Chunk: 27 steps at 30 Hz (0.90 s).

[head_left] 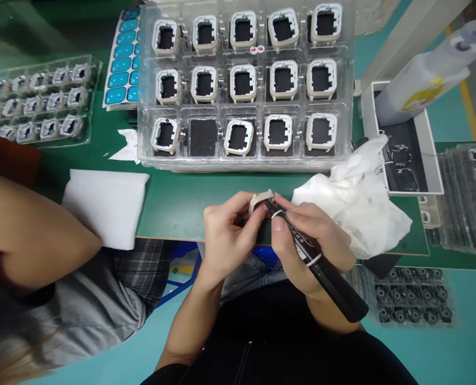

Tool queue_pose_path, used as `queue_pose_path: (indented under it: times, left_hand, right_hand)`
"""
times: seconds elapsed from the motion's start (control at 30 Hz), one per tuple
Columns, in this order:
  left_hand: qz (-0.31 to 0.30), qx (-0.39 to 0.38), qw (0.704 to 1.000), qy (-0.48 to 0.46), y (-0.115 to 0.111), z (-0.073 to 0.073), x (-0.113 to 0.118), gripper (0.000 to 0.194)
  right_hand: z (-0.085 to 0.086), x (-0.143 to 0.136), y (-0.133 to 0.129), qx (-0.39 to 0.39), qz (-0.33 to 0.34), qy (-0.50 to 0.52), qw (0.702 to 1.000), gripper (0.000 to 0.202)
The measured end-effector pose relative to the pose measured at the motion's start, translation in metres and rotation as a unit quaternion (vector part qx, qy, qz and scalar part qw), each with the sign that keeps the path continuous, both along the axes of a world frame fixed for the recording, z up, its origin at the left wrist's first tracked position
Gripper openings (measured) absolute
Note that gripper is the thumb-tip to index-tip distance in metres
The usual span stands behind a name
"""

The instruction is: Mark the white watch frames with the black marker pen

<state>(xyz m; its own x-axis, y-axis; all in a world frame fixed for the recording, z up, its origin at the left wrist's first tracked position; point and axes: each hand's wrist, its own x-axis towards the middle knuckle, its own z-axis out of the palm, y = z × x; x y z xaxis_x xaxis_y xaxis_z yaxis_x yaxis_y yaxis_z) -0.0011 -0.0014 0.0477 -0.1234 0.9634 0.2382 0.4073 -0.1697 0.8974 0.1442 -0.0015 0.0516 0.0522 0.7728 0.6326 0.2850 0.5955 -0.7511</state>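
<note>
Green matting is seen to cover the bench, and on it, at the far side, a large clear plastic tray is set, divided into three rows of five compartments. Fourteen of these are filled by pale square frames with dark centres; the second compartment of the near row is shown without a frame. A crumpled white cloth is laid just right of the hands, touching the right hand's far side. A folded white pad is placed at the left near edge of the matting, partly overlapped by a neighbouring person's bare arm. A smaller clear tray of small parts is seen at far left, and a sheet of blue stickers lies between the two trays.

At the bench's near edge, a black marker pen is gripped by the right hand, the fingers being wrapped round its barrel and the thumb pressed against it; its tip is brought against the held frame. That single pale frame is pinched between the thumb and fingers of the left hand, held just above the matting edge, in front of the large tray and well apart from the compartments.
</note>
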Motion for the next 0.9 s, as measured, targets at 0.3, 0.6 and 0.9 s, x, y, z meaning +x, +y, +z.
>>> queue_pose_path:
  times: [0.3, 0.6, 0.9]
  left_hand:
    - [0.002, 0.026, 1.0, 0.007, 0.0008, 0.0004, 0.0015, 0.009]
    - [-0.004, 0.046, 0.999, 0.022, 0.0003, 0.0019, 0.0027, 0.007]
    - [0.0, 0.06, 0.996, 0.067, -0.0014, 0.0004, 0.0039, 0.008]
  right_hand:
    - [0.0011, -0.0012, 0.0013, 0.01, -0.009, 0.004, 1.0, 0.023]
    - [0.0039, -0.0015, 0.0021, 0.008, -0.007, 0.005, 1.0, 0.029]
    - [0.0012, 0.0014, -0.0015, -0.003, -0.008, -0.019, 1.0, 0.027]
